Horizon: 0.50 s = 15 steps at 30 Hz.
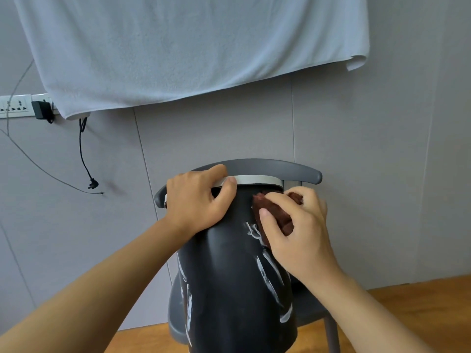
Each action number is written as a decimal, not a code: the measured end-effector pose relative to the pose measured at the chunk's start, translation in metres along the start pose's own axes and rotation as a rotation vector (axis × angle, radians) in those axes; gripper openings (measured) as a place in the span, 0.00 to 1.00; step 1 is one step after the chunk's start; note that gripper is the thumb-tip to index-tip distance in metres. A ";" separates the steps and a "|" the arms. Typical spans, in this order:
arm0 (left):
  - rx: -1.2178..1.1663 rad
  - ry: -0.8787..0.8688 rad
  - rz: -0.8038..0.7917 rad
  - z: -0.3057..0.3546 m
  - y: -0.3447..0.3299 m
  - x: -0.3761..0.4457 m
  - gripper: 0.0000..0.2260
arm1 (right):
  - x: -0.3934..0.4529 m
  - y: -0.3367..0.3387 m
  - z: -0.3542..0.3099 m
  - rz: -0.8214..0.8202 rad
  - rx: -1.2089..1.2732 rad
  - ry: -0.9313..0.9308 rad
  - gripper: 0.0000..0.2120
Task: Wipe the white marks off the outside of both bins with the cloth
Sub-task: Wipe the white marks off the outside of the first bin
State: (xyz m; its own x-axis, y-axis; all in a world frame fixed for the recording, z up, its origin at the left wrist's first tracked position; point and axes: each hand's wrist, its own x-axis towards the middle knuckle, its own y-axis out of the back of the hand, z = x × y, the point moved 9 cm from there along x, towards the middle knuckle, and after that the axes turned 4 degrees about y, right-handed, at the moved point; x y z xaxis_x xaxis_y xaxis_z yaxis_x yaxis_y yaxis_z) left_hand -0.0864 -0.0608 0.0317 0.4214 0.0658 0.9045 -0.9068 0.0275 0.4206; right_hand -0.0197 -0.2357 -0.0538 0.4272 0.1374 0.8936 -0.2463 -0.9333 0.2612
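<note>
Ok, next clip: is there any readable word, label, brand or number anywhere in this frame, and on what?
None can be read.
White marks on the black plastic bin: scribbles, not letters.
White wall socket strip: no print legible.
Black plug adapter: no label visible.
Brown cloth, pale hanging towel: no text.

left hand fingers curled gripping; right hand fingers pinching

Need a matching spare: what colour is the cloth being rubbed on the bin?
Dark reddish brown cloth, seen in the head view under the right hand.
</note>
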 end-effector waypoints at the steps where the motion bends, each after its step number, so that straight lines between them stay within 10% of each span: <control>1: -0.003 -0.001 0.003 0.000 0.001 -0.001 0.18 | -0.005 -0.004 0.001 -0.003 0.018 -0.038 0.20; 15: -0.026 -0.011 0.015 -0.004 0.008 -0.004 0.17 | 0.000 0.000 -0.041 -0.098 -0.078 0.318 0.09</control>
State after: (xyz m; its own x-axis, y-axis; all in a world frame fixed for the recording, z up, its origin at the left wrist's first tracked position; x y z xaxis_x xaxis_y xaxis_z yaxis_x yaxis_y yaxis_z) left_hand -0.0952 -0.0567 0.0308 0.4077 0.0553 0.9114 -0.9127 0.0530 0.4051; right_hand -0.0551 -0.2218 -0.0387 0.1623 0.3332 0.9288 -0.2883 -0.8842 0.3676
